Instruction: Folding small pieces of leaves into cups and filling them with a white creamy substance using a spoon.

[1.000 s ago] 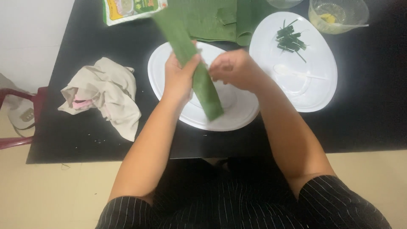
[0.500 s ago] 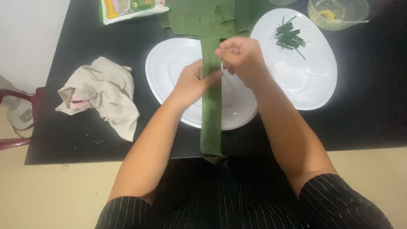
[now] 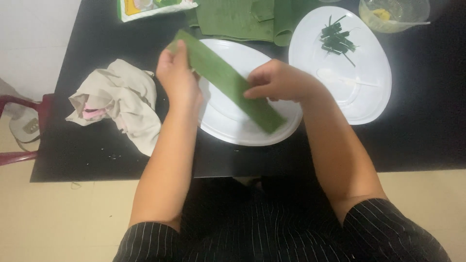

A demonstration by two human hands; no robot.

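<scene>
A long green leaf strip [image 3: 221,77] slants over a white oval plate [image 3: 228,128] on the black table [image 3: 97,150]. My left hand [image 3: 177,75] grips the strip's upper left end. My right hand [image 3: 276,80] pinches the strip near its middle, and the lower end lies toward the plate's right side.
A crumpled beige cloth [image 3: 121,104] lies left of the plate. A second white plate [image 3: 369,92] holds small cut green pieces [image 3: 336,39] and a white utensil. Folded green leaves [image 3: 242,19], a printed packet [image 3: 145,7] and a clear bowl [image 3: 393,14] stand at the back. A red chair [image 3: 19,126] stands at left.
The strip has turned from hanging straight down off the table's front edge to slanting across the plate. My left hand moved up and left to its end.
</scene>
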